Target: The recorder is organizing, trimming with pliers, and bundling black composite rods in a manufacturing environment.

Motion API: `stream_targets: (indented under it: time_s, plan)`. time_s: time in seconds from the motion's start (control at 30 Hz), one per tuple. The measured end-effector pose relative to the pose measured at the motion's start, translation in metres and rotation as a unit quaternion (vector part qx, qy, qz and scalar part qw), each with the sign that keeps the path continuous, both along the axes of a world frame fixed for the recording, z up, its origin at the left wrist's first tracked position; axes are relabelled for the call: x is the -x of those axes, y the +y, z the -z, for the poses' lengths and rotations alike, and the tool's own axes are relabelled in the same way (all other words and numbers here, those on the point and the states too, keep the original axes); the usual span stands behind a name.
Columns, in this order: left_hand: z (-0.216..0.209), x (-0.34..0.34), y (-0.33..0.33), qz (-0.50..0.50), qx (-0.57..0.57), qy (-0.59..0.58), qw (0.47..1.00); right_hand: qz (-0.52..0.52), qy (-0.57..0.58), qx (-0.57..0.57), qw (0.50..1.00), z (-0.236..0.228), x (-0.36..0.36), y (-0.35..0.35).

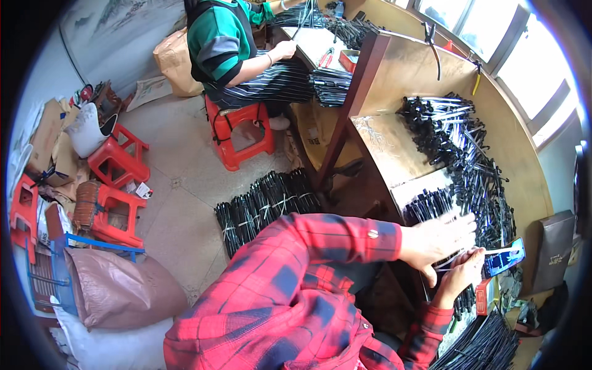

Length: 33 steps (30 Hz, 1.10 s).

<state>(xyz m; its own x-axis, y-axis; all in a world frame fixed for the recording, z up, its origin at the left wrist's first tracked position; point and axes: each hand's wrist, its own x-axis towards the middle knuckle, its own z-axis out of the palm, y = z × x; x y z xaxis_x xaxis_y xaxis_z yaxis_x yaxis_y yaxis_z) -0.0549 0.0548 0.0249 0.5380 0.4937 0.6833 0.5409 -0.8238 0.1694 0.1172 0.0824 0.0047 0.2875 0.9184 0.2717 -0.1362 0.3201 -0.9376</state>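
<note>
Right at the centre of the action, a bundle of thin black rods [427, 206] lies on the bench [394, 148], its near part under the hands. The left hand [436, 239] spreads across it, that grip loose, fingers extended and thumb pointing down. Just below comes the right hand [462, 275], fingers curled in; whether that grip is clenched on anything, I can't tell.

Close by the right hand, a lit phone [505, 259] leans at a tilt, with a small red box [483, 297] below it. Beyond the bundle, a big heap of loose black rods [472, 154] sprawls along the bench, and more rods [478, 345] lie at the lower right. Up on the partition hang dark-handled pliers [433, 46] and a yellow-handled tool [476, 77].

Down on the floor [182, 203], tied bundles [265, 206] sit in a row. And over at the top, a co-worker [237, 55] in green and black sits on a red stool [237, 135], hands at another rod-strewn worktop.
</note>
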Motion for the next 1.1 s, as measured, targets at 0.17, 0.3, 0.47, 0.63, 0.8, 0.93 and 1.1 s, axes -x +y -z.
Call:
stream_targets:
  time_s: [0.17, 0.3, 0.47, 0.63, 0.8, 0.93, 1.1]
  plan:
    - [0.029, -0.029, 0.040, 0.010, -0.010, 0.037, 0.999, 0.028, -0.147, -0.025, 0.988, 0.015, -0.008, -0.007]
    - [0.049, -0.051, 0.061, -0.042, -0.071, 0.077, 0.994, -0.064, -0.507, -0.427, 0.746, 0.059, -0.025, -0.046]
    - [0.036, -0.037, 0.044, 0.001, -0.149, 0.100, 0.984, -0.075, -0.529, -0.420, 0.734, 0.047, -0.045, -0.051]
    - [0.057, -0.045, 0.033, 0.105, -0.100, -0.031, 0.989, -0.014, -0.507, -0.337, 0.794, 0.032, -0.061, -0.043]
    - [0.036, -0.077, 0.044, -0.011, 0.034, -0.193, 0.981, 0.062, -0.562, -0.380, 0.732, -0.008, -0.041, -0.007]
    - [0.029, -0.068, 0.084, -0.051, 0.084, -0.050, 0.994, 0.129, -0.480, -0.378, 0.781, -0.063, -0.018, 0.020]
    - [0.035, -0.097, 0.100, 0.063, 0.266, -0.156, 0.949, 0.192, -0.552, -0.163, 0.795, 0.003, -0.088, 0.106]
